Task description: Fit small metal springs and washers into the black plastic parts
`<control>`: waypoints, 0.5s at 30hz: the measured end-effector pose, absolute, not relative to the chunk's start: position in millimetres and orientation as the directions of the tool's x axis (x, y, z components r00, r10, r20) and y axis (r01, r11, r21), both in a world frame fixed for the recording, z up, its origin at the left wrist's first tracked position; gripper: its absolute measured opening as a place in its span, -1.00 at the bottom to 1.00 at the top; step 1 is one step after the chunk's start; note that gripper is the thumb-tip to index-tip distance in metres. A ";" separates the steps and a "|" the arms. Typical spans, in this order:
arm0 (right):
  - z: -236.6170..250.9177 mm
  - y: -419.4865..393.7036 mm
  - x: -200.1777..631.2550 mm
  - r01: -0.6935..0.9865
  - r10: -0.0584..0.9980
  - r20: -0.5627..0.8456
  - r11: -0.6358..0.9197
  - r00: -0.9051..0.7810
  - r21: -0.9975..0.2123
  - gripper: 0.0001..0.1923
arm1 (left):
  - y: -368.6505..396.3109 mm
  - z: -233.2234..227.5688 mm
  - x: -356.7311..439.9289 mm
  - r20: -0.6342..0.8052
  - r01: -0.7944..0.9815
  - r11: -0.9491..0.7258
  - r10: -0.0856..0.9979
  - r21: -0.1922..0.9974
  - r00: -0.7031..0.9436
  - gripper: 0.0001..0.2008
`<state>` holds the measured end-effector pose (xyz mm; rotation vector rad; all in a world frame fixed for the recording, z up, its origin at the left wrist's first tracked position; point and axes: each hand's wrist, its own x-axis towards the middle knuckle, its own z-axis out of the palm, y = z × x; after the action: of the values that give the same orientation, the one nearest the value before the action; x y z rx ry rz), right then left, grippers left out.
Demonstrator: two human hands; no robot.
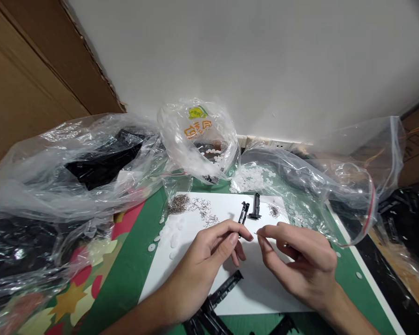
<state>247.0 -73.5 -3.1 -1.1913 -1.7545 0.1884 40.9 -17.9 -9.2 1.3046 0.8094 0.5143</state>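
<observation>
My left hand (214, 246) holds a slim black plastic part (243, 213), whose upper end sticks out beyond the fingers; the rest is hidden behind them. My right hand (296, 260) is closed in a pinch just to the right, its fingertips near the left index finger. A tiny thin metal piece (255, 233) shows at that pinch, too small to make out fully. Another black plastic part (256, 206) stands on the white sheet (265, 293) behind the hands. Below the left hand lie several more black plastic parts (226, 288).
On the sheet are loose small wire pieces (209, 216), a bag of brown ones (179, 204) and a small pile (274, 211). White discs (174, 239) lie at left, more (253, 177) behind. Clear plastic bags (199, 139) line the wall; a cardboard box (31, 70) stands left.
</observation>
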 end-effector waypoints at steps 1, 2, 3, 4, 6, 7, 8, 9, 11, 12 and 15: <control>-2.3 -73.0 246.6 0.620 0.781 0.624 0.510 -0.043 -0.596 -0.84 | -17.4 -9.7 40.2 -0.231 0.109 0.209 0.744 0.972 0.627 -0.67; -1.9 -72.6 246.2 0.613 0.780 0.624 0.512 -0.039 -0.602 -0.84 | -17.3 -10.1 39.7 -0.232 0.114 0.207 0.746 0.972 0.624 -0.68; -1.9 -72.2 245.9 0.607 0.781 0.623 0.514 -0.039 -0.606 -0.84 | -17.6 -10.5 39.3 -0.234 0.119 0.205 0.747 0.972 0.623 -0.68; -2.2 -71.9 245.8 0.604 0.782 0.622 0.517 -0.044 -0.607 -0.84 | -18.3 -10.8 39.1 -0.235 0.123 0.204 0.745 0.971 0.624 -0.68; -3.6 -71.8 245.9 0.601 0.786 0.615 0.521 -0.062 -0.606 -0.82 | -20.5 -11.1 39.3 -0.238 0.121 0.209 0.738 0.970 0.632 -0.68; -4.7 -72.2 246.2 0.600 0.787 0.612 0.526 -0.076 -0.602 -0.81 | -21.8 -11.2 39.7 -0.237 0.116 0.214 0.734 0.970 0.637 -0.68; -6.1 -72.7 246.7 0.601 0.789 0.608 0.532 -0.095 -0.596 -0.80 | -22.8 -11.2 40.1 -0.237 0.111 0.218 0.731 0.970 0.640 -0.69; -7.6 -73.5 247.1 0.604 0.789 0.603 0.538 -0.115 -0.588 -0.80 | -23.6 -11.2 40.6 -0.236 0.105 0.222 0.729 0.969 0.642 -0.70; -10.8 -75.2 248.0 0.634 0.789 0.590 0.546 -0.171 -0.548 -0.80 | -23.7 -11.1 41.5 -0.228 0.097 0.218 0.728 0.971 0.646 -0.71; -12.2 -75.9 248.4 0.658 0.785 0.585 0.551 -0.201 -0.513 -0.81 | -23.1 -10.7 41.7 -0.222 0.098 0.209 0.729 0.973 0.647 -0.71; -15.0 -77.3 248.4 0.721 0.771 0.576 0.560 -0.273 -0.408 -0.81 | -19.8 -7.9 41.3 -0.171 0.133 0.111 0.753 0.985 0.635 -0.67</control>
<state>248.4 -77.3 -15.0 -1.1949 -2.0350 0.0832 41.3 -19.8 -7.9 1.4128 0.8063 0.5364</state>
